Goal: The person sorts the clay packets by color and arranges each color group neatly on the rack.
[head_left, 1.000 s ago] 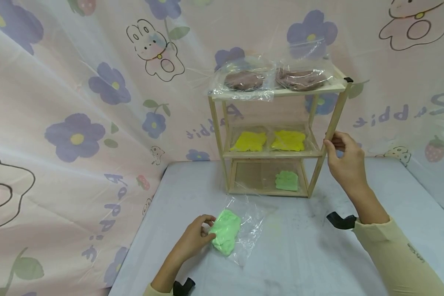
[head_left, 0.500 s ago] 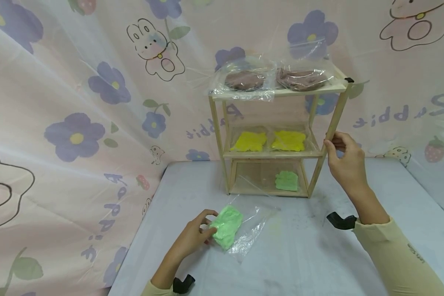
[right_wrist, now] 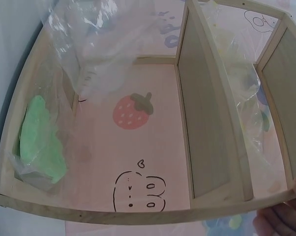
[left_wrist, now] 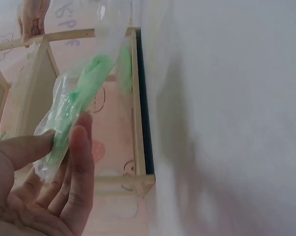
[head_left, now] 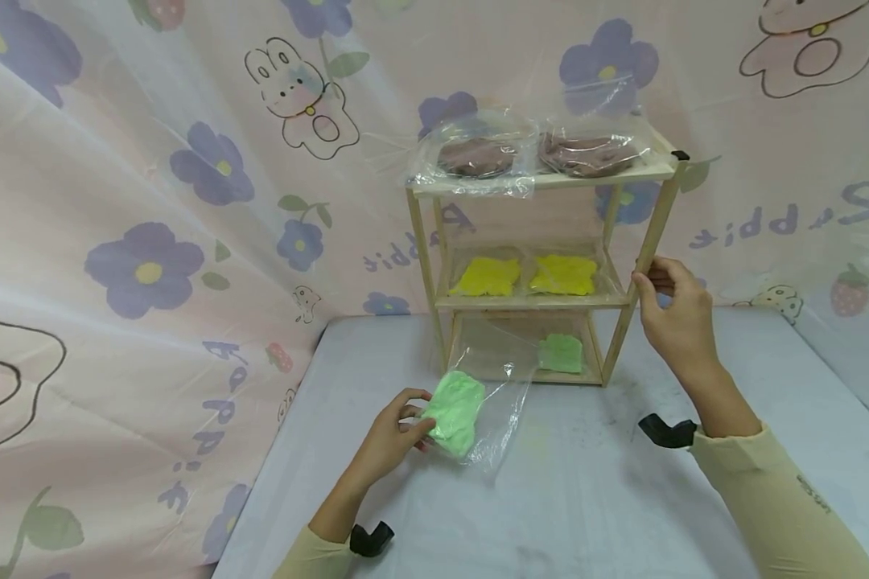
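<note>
My left hand (head_left: 389, 438) pinches a clear plastic bag holding a flat lump of light green clay (head_left: 456, 412), lifted in front of the lowest shelf. In the left wrist view the thumb and fingers grip the bagged green clay (left_wrist: 84, 88) at one end, and the bag's loose part trails off the other. My right hand (head_left: 677, 318) holds the right front post of a three-tier wooden rack (head_left: 438, 302). Another bag of green clay (head_left: 561, 354) lies on the right of the bottom shelf; the right wrist view shows it too (right_wrist: 40, 142).
Two bags of yellow clay (head_left: 563, 275) lie side by side on the middle shelf. Two bags of brown clay (head_left: 590, 154) rest on the top. The rack stands on a white-covered table (head_left: 586, 498), before a patterned curtain (head_left: 261, 225).
The left hand has moved forward and slightly right, carrying the bagged green clay up toward the bottom shelf. The right hand has stayed on the post.
</note>
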Available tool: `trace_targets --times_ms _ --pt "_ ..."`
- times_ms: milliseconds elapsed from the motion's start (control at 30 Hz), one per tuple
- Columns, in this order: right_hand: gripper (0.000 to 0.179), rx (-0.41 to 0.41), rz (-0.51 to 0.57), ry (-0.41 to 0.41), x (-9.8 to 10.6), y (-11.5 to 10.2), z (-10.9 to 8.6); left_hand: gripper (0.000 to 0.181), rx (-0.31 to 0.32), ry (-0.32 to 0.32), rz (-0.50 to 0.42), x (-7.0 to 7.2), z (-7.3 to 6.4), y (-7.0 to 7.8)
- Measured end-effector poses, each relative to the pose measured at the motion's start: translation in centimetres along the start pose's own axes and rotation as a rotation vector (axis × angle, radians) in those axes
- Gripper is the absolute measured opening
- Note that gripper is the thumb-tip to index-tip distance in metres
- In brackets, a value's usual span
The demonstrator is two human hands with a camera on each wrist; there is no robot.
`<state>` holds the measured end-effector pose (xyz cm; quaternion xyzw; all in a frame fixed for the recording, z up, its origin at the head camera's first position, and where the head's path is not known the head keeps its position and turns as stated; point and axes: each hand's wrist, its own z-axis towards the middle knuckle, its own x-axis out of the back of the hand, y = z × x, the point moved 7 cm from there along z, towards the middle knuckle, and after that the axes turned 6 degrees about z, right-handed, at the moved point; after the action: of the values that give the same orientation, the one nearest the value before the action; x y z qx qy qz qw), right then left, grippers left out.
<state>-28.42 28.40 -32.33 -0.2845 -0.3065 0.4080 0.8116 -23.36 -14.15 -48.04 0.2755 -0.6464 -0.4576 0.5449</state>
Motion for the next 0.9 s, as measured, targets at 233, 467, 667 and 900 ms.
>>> trace_targets --times_ms 233,467,667,900 --pt "0.031 0.017 0.023 0.004 -0.1 0.0 0.1 0.044 -0.005 0.023 -0.124 -0.9 2.1 0.5" --pt "0.032 0.006 0.015 0.001 0.0 0.1 0.2 0.047 -0.012 0.045 -0.205 -1.9 3.9 0.8" --pt "0.032 0.003 0.008 -0.001 -0.1 0.1 0.2 0.05 0.016 0.068 -0.249 -2.7 5.3 0.6" --pt "0.033 -0.003 0.001 -0.002 0.0 0.3 0.1 0.053 0.016 0.091 -0.288 -3.3 7.0 0.7"
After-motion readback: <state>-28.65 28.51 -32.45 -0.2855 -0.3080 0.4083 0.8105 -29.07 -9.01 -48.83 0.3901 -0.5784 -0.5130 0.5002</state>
